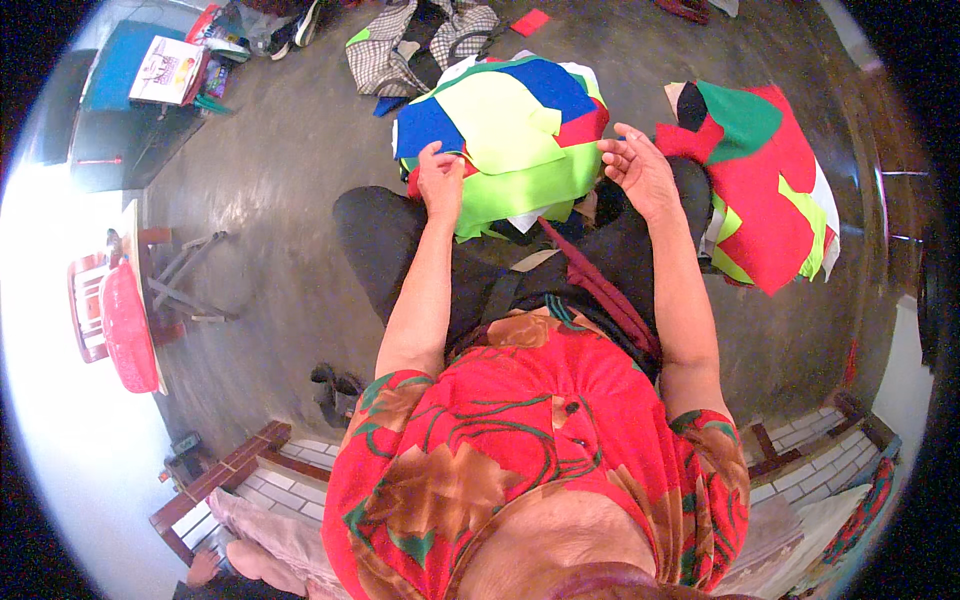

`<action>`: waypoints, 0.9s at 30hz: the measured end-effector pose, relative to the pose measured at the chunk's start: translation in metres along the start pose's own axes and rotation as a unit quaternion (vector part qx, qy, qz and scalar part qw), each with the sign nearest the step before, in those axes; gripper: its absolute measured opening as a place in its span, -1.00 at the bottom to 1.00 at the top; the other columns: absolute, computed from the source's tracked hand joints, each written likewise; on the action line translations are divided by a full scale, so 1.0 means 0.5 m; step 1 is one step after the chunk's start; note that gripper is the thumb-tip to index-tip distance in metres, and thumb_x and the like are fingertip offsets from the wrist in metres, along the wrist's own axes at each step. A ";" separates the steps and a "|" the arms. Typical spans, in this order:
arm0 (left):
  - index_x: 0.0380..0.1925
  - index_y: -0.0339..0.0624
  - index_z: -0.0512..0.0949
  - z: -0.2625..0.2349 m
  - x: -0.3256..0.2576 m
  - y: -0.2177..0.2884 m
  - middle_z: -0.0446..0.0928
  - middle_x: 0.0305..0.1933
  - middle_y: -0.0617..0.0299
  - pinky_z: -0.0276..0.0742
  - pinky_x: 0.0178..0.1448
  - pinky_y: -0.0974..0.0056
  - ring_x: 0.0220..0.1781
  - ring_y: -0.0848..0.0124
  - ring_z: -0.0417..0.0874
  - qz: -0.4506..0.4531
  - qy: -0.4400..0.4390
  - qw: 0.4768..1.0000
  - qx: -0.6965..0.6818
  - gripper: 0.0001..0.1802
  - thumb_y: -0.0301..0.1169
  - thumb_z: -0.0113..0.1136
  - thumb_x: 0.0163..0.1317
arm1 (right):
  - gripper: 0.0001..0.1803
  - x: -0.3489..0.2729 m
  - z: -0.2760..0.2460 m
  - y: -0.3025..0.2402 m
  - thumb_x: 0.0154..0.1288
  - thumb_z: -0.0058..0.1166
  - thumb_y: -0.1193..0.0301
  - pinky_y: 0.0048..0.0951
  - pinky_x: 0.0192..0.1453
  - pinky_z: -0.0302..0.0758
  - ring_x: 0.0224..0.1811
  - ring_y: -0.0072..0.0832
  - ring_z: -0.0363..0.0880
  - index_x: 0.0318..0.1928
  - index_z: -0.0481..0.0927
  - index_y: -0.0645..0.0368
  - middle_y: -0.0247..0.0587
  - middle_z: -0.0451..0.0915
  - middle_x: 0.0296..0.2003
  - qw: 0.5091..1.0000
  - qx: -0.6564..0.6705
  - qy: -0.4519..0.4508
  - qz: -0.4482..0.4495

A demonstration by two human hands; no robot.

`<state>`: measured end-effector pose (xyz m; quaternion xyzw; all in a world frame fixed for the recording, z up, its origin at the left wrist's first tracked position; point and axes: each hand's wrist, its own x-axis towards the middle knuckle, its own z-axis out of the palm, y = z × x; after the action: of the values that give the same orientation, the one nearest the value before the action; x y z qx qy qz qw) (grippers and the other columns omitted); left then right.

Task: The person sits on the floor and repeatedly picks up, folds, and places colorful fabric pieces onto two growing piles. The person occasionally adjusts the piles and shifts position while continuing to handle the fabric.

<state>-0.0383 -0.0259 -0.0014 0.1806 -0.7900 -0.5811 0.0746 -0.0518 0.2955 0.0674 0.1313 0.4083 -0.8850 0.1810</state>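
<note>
A heap of cut fabric pieces in blue, red, white and lime lies in front of me, between my knees. On its top rests a pale yellow-green piece [500, 115]. Along the near side a bright lime-green fabric piece [540, 185] stretches between my hands. My left hand [440, 185] is closed at its left end, with the fingers curled and the thumb against them. At its upper right corner my right hand [640, 175] pinches the edge between thumb and fingertips. What lies under the left fingers is partly hidden.
A second heap of red, green and lime fabric [770, 190] lies on the floor to the right. Beyond the front heap is a checked cloth [410, 45], with a red scrap [530, 22] beside it. At left stand a folding-leg stand [185, 280] and a red bag [128, 325].
</note>
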 end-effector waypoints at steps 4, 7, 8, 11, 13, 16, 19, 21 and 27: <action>-0.12 -0.13 0.47 0.012 -0.011 0.045 0.45 -0.07 0.09 0.36 0.11 0.12 0.00 0.12 0.45 0.248 0.080 0.934 0.246 -0.56 -0.45 0.29 -0.09 | -0.70 0.001 -0.002 0.002 0.36 -0.07 0.33 -0.49 -0.32 0.57 -0.36 -0.48 0.62 0.04 0.41 0.16 -0.13 0.63 -0.26 1.000 0.011 -0.001 -0.006; -0.19 -0.05 0.50 0.044 -0.021 0.067 0.45 -0.07 0.13 0.28 0.13 0.07 0.07 0.14 0.40 0.344 0.024 0.896 0.279 -0.63 -0.35 0.27 -0.08 | -0.71 0.002 -0.003 0.008 0.35 -0.07 0.34 -0.50 -0.31 0.57 -0.35 -0.49 0.62 0.02 0.42 0.16 -0.14 0.63 -0.26 1.000 -0.007 -0.006 -0.005; -0.21 -0.04 0.51 0.059 -0.022 0.077 0.44 -0.08 0.14 0.27 0.13 0.07 0.06 0.16 0.40 0.363 -0.001 0.886 0.289 -0.66 -0.33 0.27 -0.07 | -0.71 0.004 -0.004 0.008 0.35 -0.07 0.34 -0.51 -0.30 0.57 -0.35 -0.49 0.62 0.02 0.43 0.16 -0.14 0.63 -0.26 1.000 -0.013 -0.008 -0.004; -0.36 0.00 0.57 0.105 -0.017 0.107 0.46 -0.20 0.22 0.24 0.08 0.08 0.00 0.24 0.43 0.417 -0.066 0.848 0.320 -0.79 -0.28 0.26 -0.05 | -0.72 0.003 -0.005 0.008 0.34 -0.06 0.34 -0.51 -0.29 0.56 -0.33 -0.50 0.62 0.01 0.44 0.15 -0.15 0.64 -0.25 1.000 -0.022 -0.010 -0.008; -0.39 0.01 0.58 0.126 -0.012 0.118 0.48 -0.28 0.22 0.25 0.07 0.08 -0.06 0.22 0.46 0.408 -0.134 0.836 0.342 -0.83 -0.26 0.23 -0.01 | -0.73 0.000 -0.004 0.007 0.34 -0.05 0.33 -0.51 -0.28 0.56 -0.33 -0.51 0.62 0.00 0.45 0.13 -0.16 0.64 -0.25 1.000 -0.029 -0.008 -0.007; -0.40 0.01 0.59 0.156 0.005 0.124 0.48 -0.34 0.23 0.25 0.04 0.05 -0.11 0.20 0.47 0.403 -0.171 0.811 0.387 -0.85 -0.25 0.20 0.02 | -0.72 0.000 0.000 0.003 0.34 -0.05 0.33 -0.51 -0.27 0.56 -0.32 -0.51 0.62 0.01 0.45 0.12 -0.16 0.64 -0.24 0.999 -0.032 -0.008 0.001; -0.10 0.02 0.51 0.170 0.022 0.141 0.44 -0.03 0.15 0.20 0.19 -0.02 0.12 0.16 0.38 0.374 -0.188 0.796 0.437 -0.61 -0.27 0.23 0.00 | -0.69 0.003 -0.007 0.005 0.33 -0.04 0.33 -0.50 -0.25 0.56 -0.30 -0.49 0.62 0.06 0.40 0.10 -0.14 0.63 -0.21 1.000 -0.028 -0.009 -0.001; 0.15 0.02 0.37 0.177 0.033 0.156 0.31 0.24 0.10 0.12 0.30 -0.08 0.30 0.12 0.25 0.436 -0.112 0.800 0.397 -0.35 -0.30 0.27 -0.04 | -0.65 0.005 -0.004 0.006 0.33 -0.03 0.34 -0.49 -0.24 0.57 -0.28 -0.47 0.63 0.09 0.36 0.10 -0.12 0.62 -0.18 0.999 -0.031 0.010 -0.019; 0.33 -0.02 0.11 0.158 0.050 0.150 -0.01 0.44 0.10 -0.04 0.39 -0.16 0.46 0.04 -0.03 0.349 -0.119 0.860 0.353 -0.06 -0.23 0.35 -0.09 | -0.62 -0.004 0.010 0.003 0.31 -0.02 0.36 -0.47 -0.23 0.58 -0.26 -0.43 0.64 0.12 0.33 0.10 -0.09 0.61 -0.14 1.000 -0.016 0.015 -0.021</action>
<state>-0.1024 0.0547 0.0422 -0.1631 -0.9564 -0.2161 0.1093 -0.0498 0.2912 0.0703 0.1336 0.4276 -0.8799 0.1586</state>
